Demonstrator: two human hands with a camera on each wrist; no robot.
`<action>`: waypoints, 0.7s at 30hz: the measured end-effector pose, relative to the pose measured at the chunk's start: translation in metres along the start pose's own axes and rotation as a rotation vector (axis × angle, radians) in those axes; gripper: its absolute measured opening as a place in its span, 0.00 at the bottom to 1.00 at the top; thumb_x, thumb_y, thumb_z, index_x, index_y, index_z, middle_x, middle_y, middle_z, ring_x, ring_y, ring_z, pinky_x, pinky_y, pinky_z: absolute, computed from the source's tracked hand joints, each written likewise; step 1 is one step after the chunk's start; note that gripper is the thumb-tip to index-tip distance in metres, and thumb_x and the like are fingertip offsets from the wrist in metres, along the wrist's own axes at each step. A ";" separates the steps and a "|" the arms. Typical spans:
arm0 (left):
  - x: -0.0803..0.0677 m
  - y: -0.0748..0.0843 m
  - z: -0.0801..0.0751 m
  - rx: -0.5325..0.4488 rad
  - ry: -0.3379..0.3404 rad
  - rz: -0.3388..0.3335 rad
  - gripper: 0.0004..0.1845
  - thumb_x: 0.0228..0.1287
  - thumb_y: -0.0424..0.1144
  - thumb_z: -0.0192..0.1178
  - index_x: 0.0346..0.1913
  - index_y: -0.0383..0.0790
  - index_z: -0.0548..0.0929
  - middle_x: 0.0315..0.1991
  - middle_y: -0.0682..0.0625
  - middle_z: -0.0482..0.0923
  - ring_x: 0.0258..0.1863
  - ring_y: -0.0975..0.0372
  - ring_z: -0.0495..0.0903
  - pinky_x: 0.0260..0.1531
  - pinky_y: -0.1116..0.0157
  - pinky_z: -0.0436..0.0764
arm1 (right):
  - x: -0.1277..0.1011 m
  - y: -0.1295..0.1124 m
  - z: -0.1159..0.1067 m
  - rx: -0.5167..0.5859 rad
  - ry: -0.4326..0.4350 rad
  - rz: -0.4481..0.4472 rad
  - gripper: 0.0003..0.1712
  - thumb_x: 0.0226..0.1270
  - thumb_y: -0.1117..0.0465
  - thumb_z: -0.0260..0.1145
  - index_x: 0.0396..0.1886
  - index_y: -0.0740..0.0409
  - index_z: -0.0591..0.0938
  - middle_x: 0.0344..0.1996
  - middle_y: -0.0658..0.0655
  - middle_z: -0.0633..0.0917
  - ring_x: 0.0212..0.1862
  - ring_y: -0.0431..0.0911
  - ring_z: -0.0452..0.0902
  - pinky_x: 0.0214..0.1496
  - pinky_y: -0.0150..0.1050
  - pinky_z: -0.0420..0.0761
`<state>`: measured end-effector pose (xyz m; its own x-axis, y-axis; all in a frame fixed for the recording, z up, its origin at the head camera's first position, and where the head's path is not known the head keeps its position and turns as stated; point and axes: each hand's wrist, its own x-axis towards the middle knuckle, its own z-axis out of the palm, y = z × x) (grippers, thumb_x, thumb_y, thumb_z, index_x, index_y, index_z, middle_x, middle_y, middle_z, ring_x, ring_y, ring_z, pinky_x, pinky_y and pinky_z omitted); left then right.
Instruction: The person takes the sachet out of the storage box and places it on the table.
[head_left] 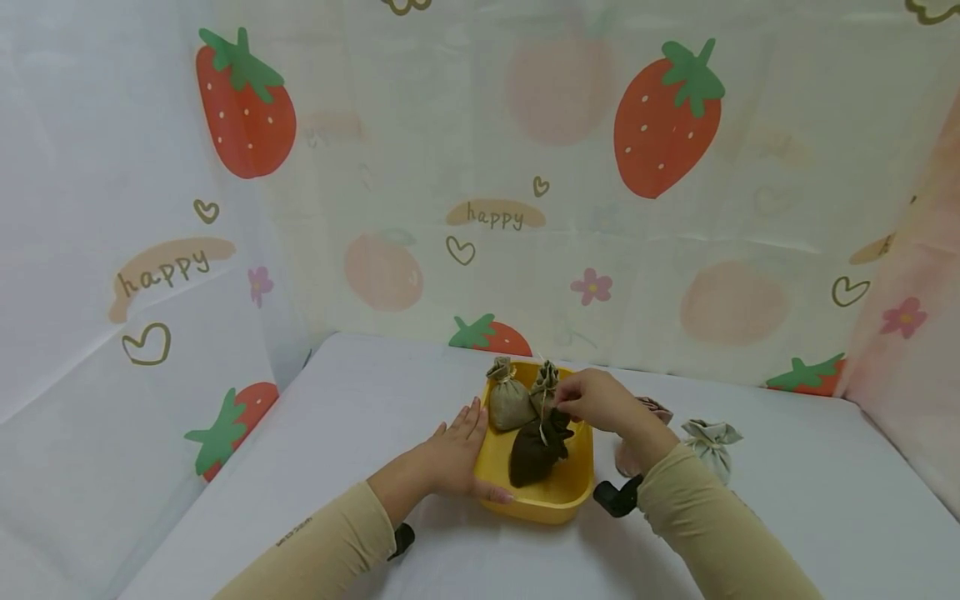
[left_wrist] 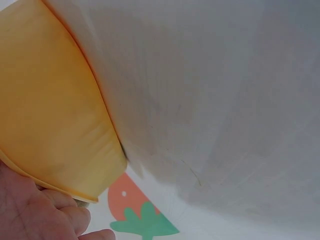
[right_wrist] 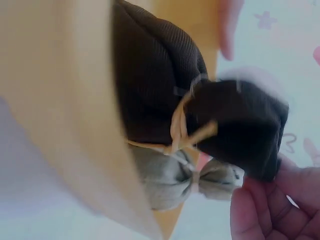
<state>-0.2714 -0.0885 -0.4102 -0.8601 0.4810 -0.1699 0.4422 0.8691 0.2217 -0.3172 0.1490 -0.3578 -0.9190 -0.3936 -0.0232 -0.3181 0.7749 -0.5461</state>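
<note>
A yellow plastic bin (head_left: 551,512) stands on the table and holds several small drawstring pouches. My left hand (head_left: 452,457) lies along the bin's left side with straight fingers; in the left wrist view its fingers (left_wrist: 35,215) rest at the rim. My right hand (head_left: 596,402) reaches over the far right of the bin. Its thumb and fingertips pinch the gathered top of a dark brown pouch (right_wrist: 155,75), tied with a tan cord. This brown pouch leans inside the bin, in front of a khaki pouch (head_left: 512,405) and a grey-green pouch (head_left: 542,392).
Right of the bin, a pinkish pouch (head_left: 628,460) is partly hidden behind my right forearm, and a pale grey-green pouch (head_left: 708,450) stands beyond it. A strawberry-print curtain (head_left: 555,150) borders the white-covered table (head_left: 360,400).
</note>
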 end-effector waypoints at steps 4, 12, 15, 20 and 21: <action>0.000 0.000 0.000 0.000 0.001 0.001 0.69 0.35 0.81 0.49 0.71 0.35 0.39 0.72 0.41 0.30 0.71 0.53 0.35 0.65 0.49 0.49 | 0.000 0.003 -0.001 0.003 0.025 0.025 0.06 0.61 0.65 0.63 0.25 0.54 0.80 0.20 0.52 0.77 0.24 0.43 0.70 0.28 0.34 0.71; 0.001 -0.001 0.000 -0.001 0.005 0.004 0.69 0.35 0.81 0.49 0.71 0.35 0.39 0.72 0.41 0.30 0.71 0.52 0.36 0.65 0.49 0.49 | -0.004 0.011 -0.004 0.048 0.014 0.074 0.04 0.60 0.61 0.65 0.27 0.55 0.82 0.23 0.50 0.80 0.28 0.42 0.74 0.33 0.35 0.77; 0.001 -0.001 0.001 0.000 0.005 0.004 0.69 0.36 0.81 0.49 0.71 0.34 0.39 0.72 0.41 0.30 0.71 0.52 0.36 0.64 0.49 0.49 | -0.008 0.015 -0.006 0.075 0.002 0.113 0.07 0.60 0.58 0.65 0.27 0.56 0.82 0.24 0.50 0.80 0.29 0.42 0.75 0.36 0.37 0.78; 0.001 0.000 0.001 -0.001 0.003 0.003 0.69 0.36 0.81 0.49 0.71 0.34 0.39 0.72 0.41 0.30 0.71 0.51 0.36 0.64 0.49 0.50 | -0.017 0.020 -0.009 0.098 -0.009 0.191 0.12 0.59 0.52 0.66 0.27 0.57 0.81 0.25 0.52 0.81 0.29 0.43 0.77 0.38 0.39 0.79; 0.001 0.000 0.001 0.000 0.003 0.003 0.69 0.36 0.81 0.49 0.71 0.34 0.39 0.72 0.41 0.30 0.71 0.51 0.36 0.64 0.49 0.50 | -0.018 0.020 -0.009 0.103 -0.010 0.209 0.13 0.58 0.51 0.67 0.27 0.57 0.82 0.24 0.53 0.81 0.29 0.43 0.77 0.38 0.39 0.79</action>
<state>-0.2726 -0.0880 -0.4110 -0.8597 0.4829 -0.1664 0.4444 0.8678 0.2225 -0.3088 0.1764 -0.3609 -0.9599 -0.2352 -0.1525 -0.0954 0.7856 -0.6113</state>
